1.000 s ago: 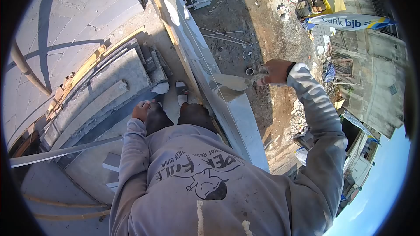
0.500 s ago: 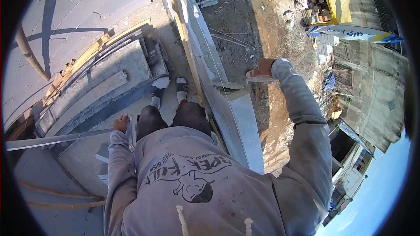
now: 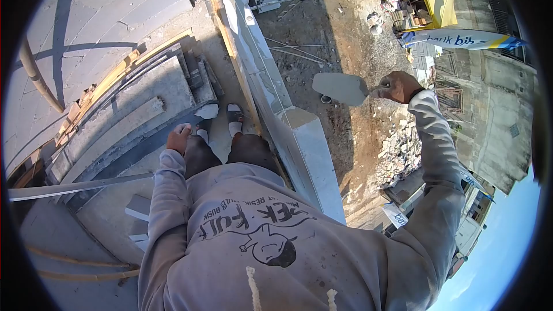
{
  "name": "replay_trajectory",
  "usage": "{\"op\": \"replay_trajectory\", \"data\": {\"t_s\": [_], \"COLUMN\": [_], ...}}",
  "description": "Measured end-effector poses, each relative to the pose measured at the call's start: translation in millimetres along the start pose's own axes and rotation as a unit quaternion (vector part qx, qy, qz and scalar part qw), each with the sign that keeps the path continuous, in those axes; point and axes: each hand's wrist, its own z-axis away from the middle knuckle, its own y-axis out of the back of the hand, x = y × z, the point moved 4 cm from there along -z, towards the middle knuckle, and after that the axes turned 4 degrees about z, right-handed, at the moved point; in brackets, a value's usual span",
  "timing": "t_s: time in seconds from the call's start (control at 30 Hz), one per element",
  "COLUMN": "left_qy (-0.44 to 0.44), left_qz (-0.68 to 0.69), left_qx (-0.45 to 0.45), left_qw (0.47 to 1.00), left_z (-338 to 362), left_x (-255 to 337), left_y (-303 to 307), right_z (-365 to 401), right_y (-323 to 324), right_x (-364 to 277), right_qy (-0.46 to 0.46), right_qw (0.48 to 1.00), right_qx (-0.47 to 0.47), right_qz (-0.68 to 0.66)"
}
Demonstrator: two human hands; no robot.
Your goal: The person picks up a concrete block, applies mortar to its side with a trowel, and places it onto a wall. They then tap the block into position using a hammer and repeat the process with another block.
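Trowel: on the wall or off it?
Off. The right hand holds the trowel out past the wall, and ground shows between blade and wall.

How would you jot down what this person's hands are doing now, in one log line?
right hand: grips trowel, held out beyond wall | left hand: near left thigh, grip unclear
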Motion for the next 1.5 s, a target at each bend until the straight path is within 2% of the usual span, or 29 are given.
{"op": "replay_trajectory", "data": {"t_s": [0.1, 0.17, 0.27, 0.33, 0.4, 0.5, 0.57, 0.67, 0.73, 0.8, 0.87, 1.03, 1.1, 1.13, 1.2, 1.33, 1.4, 1.43, 1.5], "left_qy": [-0.012, 0.012, 0.036, 0.041, 0.056, 0.035, 0.023, 0.001, -0.014, -0.098, -0.093, -0.089, -0.038, -0.043, 0.044, 0.060, 0.105, 0.100, 0.033], "left_qz": [0.058, 0.037, -0.015, -0.049, -0.138, -0.118, -0.114, -0.100, -0.095, -0.053, -0.049, -0.050, -0.050, -0.049, -0.025, -0.049, -0.011, -0.018, -0.171], "left_qx": [0.033, 0.038, 0.042, 0.040, 0.055, 0.035, 0.015, -0.029, -0.063, -0.038, -0.041, -0.042, -0.033, -0.037, -0.015, -0.017, -0.016, -0.022, -0.028], "left_qw": [0.998, 0.999, 0.998, 0.997, 0.987, 0.992, 0.993, 0.995, 0.993, 0.993, 0.994, 0.994, 0.997, 0.997, 0.999, 0.997, 0.994, 0.995, 0.984], "left_z": [8, 13, 9, 18, 28, -2, -3, -7, -18, -30, -33, -53, -48, -40, -24, -24, -19, -19, -19], "left_x": [0, -18, -76, -85, -76, -105, -66, -2, 7, 16, 14, -48, -73, -77, -91, -141, -148, -144, -131], "left_y": [4, 13, 35, 38, 40, 31, 13, -11, -15, -16, -9, 31, 54, 65, 92, 140, 159, 167, 181], "right_z": [-1, -2, 5, 28, 49, 73, 78, 79, 80, 82, 84, 93, 101, 108, 120, 144, 162, 171, 194], "right_y": [-46, -70, -99, -100, -93, -77, -77, -78, -75, -75, -81, -92, -86, -84, -81, -76, -72, -71, -69], "right_x": [-18, -53, -88, -106, -119, -139, -152, -168, -180, -192, -203, -225, -228, -230, -234, -244, -249, -252, -257], "right_qy": [0.060, 0.050, 0.024, 0.015, 0.014, 0.011, -0.034, -0.065, -0.071, -0.080, -0.091, -0.135, -0.146, -0.154, -0.170, -0.201, -0.210, -0.210, -0.234], "right_qw": [0.975, 0.973, 0.973, 0.961, 0.963, 0.966, 0.984, 0.984, 0.977, 0.968, 0.959, 0.962, 0.961, 0.956, 0.953, 0.944, 0.939, 0.937, 0.938], "right_qx": [0.151, 0.074, 0.049, 0.208, 0.216, 0.232, 0.171, 0.168, 0.193, 0.217, 0.229, 0.177, 0.168, 0.176, 0.167, 0.172, 0.188, 0.201, 0.191], "right_qz": [-0.153, -0.214, -0.223, -0.183, -0.161, -0.118, -0.044, 0.018, 0.055, 0.094, 0.138, 0.158, 0.162, 0.178, 0.186, 0.199, 0.197, 0.194, 0.171]}}
